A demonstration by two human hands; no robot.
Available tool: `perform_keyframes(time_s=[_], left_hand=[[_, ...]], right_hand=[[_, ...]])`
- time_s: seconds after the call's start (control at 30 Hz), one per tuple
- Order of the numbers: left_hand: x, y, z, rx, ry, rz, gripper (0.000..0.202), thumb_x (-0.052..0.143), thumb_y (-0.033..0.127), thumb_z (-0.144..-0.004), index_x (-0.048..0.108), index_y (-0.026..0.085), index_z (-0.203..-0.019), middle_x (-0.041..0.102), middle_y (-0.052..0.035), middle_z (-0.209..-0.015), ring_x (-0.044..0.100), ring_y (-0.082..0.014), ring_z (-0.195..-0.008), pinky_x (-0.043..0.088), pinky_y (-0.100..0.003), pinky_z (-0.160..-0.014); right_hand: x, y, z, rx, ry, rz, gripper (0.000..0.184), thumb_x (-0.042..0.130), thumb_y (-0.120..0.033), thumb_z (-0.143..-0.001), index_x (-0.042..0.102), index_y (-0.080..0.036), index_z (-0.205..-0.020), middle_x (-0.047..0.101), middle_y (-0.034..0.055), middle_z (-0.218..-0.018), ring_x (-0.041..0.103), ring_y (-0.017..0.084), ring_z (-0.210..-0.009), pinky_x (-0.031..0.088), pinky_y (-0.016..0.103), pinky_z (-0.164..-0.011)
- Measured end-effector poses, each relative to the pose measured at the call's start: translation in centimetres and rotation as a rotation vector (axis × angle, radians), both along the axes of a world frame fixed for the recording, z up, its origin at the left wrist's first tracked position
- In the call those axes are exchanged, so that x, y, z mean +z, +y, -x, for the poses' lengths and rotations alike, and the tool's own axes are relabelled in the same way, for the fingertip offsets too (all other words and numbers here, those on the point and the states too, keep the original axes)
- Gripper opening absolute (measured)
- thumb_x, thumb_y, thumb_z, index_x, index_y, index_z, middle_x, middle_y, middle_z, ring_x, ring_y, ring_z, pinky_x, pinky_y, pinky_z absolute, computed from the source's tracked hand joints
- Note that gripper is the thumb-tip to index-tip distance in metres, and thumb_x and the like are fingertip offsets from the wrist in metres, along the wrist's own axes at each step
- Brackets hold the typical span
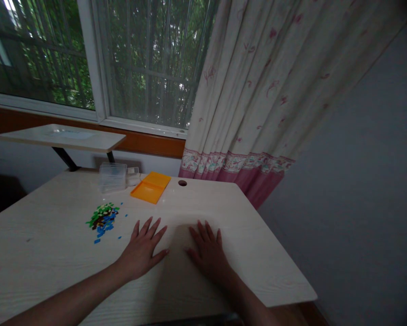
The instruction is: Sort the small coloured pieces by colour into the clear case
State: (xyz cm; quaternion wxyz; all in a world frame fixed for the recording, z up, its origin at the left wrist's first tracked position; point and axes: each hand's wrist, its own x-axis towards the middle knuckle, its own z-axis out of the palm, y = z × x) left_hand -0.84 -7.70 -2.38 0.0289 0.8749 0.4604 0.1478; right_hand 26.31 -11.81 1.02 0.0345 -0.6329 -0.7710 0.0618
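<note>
My left hand (pixel 144 251) lies flat on the pale wooden desk (pixel 54 267), fingers spread, holding nothing. To its right, my right hand (pixel 207 251) also rests palm down with its fingers apart and nothing in them. Left of my left hand is a loose pile of small flat pieces (pixel 104 218) in green, blue, brown and cream. A few blue bits lie scattered between the pile and that hand. Beyond my left fingertips sits an orange plastic case (pixel 151 187), opened out flat.
A clear plastic box (pixel 113 178) stands at the back of the desk, with small whitish items beside it. A raised shelf (pixel 70 137) on black supports is at the back left. The desk has a round cable hole (pixel 182 183). A floral curtain (pixel 247 113) hangs behind its right side.
</note>
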Motion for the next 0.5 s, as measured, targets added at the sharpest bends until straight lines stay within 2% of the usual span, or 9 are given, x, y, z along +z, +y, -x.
perform_keyframes(time_s=[0.3, 0.5], left_hand=[[0.33, -0.14, -0.02, -0.002, 0.004, 0.008, 0.067, 0.036, 0.068, -0.091, 0.036, 0.034, -0.149, 0.025, -0.0074, -0.16, 0.017, -0.038, -0.147, 0.009, -0.066, -0.115], [-0.04, -0.07, 0.1, -0.009, -0.006, -0.016, 0.066, 0.038, 0.067, -0.091, 0.035, 0.035, -0.149, 0.026, -0.0066, -0.16, 0.018, -0.0373, -0.147, 0.009, -0.065, -0.115]], right_hand=[[-0.2, 0.05, -0.07, -0.005, -0.007, -0.019, 0.075, 0.024, -0.073, -0.09, 0.027, -0.033, -0.153, 0.012, 0.0064, -0.163, 0.007, 0.036, -0.15, 0.004, 0.069, -0.114], [-0.37, 0.04, -0.15, -0.002, -0.006, -0.017, 0.074, 0.024, -0.073, -0.09, 0.027, -0.033, -0.153, 0.011, 0.006, -0.163, 0.006, 0.036, -0.15, 0.003, 0.069, -0.114]])
